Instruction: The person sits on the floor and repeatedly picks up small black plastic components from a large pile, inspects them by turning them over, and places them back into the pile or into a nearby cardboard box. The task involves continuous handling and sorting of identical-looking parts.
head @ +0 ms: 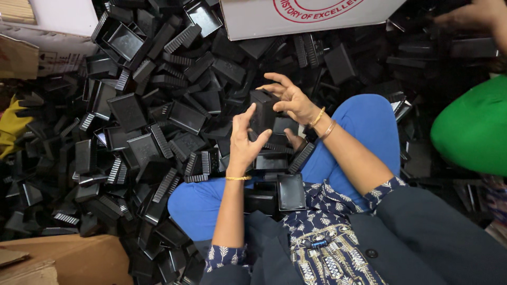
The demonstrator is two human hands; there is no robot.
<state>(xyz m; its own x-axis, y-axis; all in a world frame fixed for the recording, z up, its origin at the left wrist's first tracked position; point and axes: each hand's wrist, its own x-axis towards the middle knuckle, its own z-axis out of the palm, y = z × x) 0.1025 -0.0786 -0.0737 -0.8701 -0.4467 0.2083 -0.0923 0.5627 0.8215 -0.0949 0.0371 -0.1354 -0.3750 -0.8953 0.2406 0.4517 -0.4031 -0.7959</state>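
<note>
A small black plastic box (262, 110) is held up between both my hands, above my lap. My left hand (242, 143) grips its lower left side, thumb up against it. My right hand (292, 100) holds its upper right side with fingers spread. Several more black plastic box parts lie in my lap (289, 191) between my blue-trousered legs. All around lies a big heap of the same black plastic boxes and ribbed lids (158, 105).
A white cardboard carton (296, 16) stands at the top. Brown cardboard (68, 258) lies at the bottom left. Another person in green (472, 129) sits at the right, their hand (470, 16) at the top right over the heap.
</note>
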